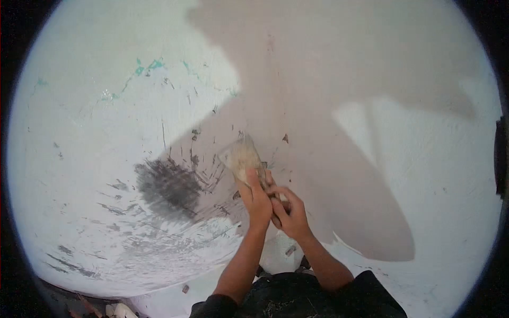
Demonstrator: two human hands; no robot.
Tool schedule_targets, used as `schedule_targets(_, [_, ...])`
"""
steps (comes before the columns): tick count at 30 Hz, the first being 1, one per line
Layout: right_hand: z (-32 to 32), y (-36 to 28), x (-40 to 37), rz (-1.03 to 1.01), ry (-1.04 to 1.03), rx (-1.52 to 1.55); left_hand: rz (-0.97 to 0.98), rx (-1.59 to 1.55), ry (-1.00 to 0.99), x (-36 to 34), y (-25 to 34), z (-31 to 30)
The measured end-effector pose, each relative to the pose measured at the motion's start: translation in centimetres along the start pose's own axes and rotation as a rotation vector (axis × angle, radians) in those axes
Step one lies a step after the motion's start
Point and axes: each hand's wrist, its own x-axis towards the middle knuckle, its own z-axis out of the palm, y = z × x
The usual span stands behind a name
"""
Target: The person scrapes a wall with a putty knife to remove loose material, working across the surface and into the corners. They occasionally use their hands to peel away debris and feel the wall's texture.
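A pale, flat putty knife (241, 153) with a smeared, whitish blade lies tilted against or just in front of the wall; contact with the wall cannot be told. My left hand (257, 199) is closed around it, with one finger laid along the blade. Close beside it, my right hand (289, 212) has its fingers bent around the lower end, where a dark handle partly shows. The two hands almost touch, and they hide much of the handle. Left of the blade, the wall carries a dark, scraped patch (169, 188).
The white wall (435, 175) has streaks and flakes, plus green cracks (151, 65) at upper left. My shadow (328, 143) falls across its middle. Small chips (185, 289) lie low down. A dark object (500, 158) stands at the right edge; mixed items (119, 310) sit at lower left.
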Motion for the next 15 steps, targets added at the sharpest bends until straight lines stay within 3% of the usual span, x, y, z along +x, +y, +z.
schedule_targets(4, [0.7,-1.0,0.0,-0.095,0.023,0.025,-0.088,0.078,0.016,0.5,1.6,0.6])
schedule_targets(8, [0.2,1.0,-2.4,0.051,-0.004,0.076,-0.063,0.017,-0.028,-1.0,-0.5,-1.1])
schedule_targets(15, [0.6,0.9,-2.3,0.055,-0.023,0.149,-0.076,0.066,-0.097,-0.9,-0.5,-1.9])
